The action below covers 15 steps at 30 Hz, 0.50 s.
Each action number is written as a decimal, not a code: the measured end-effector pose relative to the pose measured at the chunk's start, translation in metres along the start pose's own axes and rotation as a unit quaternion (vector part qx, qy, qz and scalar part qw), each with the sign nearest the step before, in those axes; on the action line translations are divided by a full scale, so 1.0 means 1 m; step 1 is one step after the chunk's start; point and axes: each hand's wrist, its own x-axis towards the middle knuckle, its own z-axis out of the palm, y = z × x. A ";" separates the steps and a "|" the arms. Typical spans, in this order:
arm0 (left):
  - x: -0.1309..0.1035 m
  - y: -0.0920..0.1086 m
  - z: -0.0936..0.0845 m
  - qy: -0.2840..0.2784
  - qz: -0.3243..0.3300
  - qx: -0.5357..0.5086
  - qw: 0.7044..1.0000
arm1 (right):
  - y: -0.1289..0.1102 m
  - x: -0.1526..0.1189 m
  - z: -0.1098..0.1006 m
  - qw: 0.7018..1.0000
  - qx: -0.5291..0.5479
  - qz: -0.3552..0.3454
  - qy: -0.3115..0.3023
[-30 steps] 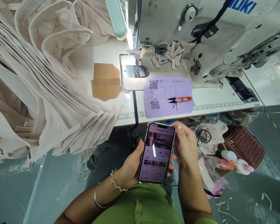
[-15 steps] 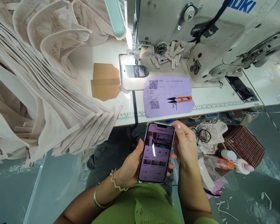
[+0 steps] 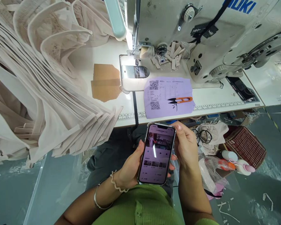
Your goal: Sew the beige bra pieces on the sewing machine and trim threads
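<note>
A smartphone (image 3: 155,154) in a clear case is held upright over my lap, its screen lit with a picture at the top and small thumbnails below. My left hand (image 3: 131,165) wraps around it from the left, fingers passing behind and showing at the right edge. My right hand (image 3: 185,140) grips the phone's upper right corner, thumb at the edge and the other fingers curled out of sight. Beyond the phone, orange-handled thread snips (image 3: 180,100) lie on a purple printed sheet (image 3: 168,110) at the table's front edge.
A sewing machine (image 3: 164,22) stands on the white table (image 3: 84,57), with small white strips beside its needle. Layered beige garments (image 3: 49,103) fill the left side. Brown card (image 3: 105,82) lies near the needle plate. Below right are a woven basket (image 3: 245,147) and bottles (image 3: 243,167).
</note>
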 end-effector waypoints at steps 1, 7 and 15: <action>0.000 0.000 0.000 0.001 -0.001 -0.001 1.000 | 0.000 0.000 0.000 1.000 0.001 -0.001 0.001; -0.001 -0.001 0.000 -0.001 -0.004 -0.009 1.000 | 0.001 0.000 -0.001 1.000 -0.002 -0.001 0.002; -0.010 0.007 0.014 0.009 -0.047 0.030 0.998 | -0.004 -0.005 0.006 0.997 0.055 -0.040 0.032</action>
